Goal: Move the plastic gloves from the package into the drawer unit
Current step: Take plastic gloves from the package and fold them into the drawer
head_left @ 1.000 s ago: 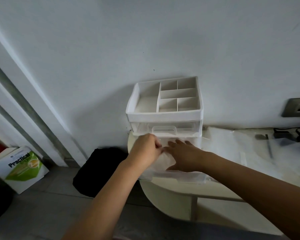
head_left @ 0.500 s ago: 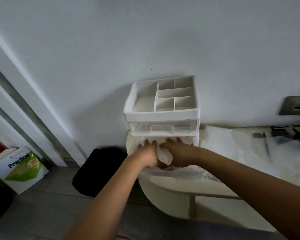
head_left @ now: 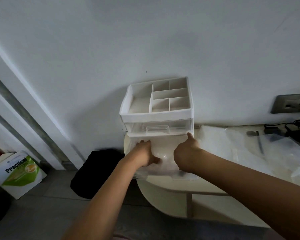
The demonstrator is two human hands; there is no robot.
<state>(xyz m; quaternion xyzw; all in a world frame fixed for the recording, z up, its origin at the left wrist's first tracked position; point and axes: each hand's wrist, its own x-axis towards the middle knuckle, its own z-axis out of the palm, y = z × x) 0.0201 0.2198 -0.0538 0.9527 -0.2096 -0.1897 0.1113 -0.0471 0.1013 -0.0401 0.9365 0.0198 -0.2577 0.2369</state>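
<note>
A white drawer unit (head_left: 156, 115) stands on a cream round-ended table (head_left: 164, 187) against the wall. Its top tray has several open compartments, and its clear upper drawer (head_left: 157, 128) is closed. The clear lower drawer (head_left: 164, 174) is pulled out towards me. A whitish pile of plastic gloves (head_left: 164, 149) lies inside it. My left hand (head_left: 145, 153) presses flat on the left part of the pile. My right hand (head_left: 185, 152) rests on the right part, with one finger reaching to the drawer's back right corner. Clear plastic packaging (head_left: 232, 148) lies on the table to the right.
More crumpled clear bags (head_left: 284, 153) cover the right of the table, with black cables (head_left: 298, 129) and a wall socket (head_left: 291, 103) behind. On the floor at left lie a black bag (head_left: 97, 172) and a white and green box (head_left: 19, 172), beside a door frame.
Both hands went from the middle of the pile deeper into the open drawer and spread apart, left hand to the left side, right hand to the right. The gloves now lie flatter.
</note>
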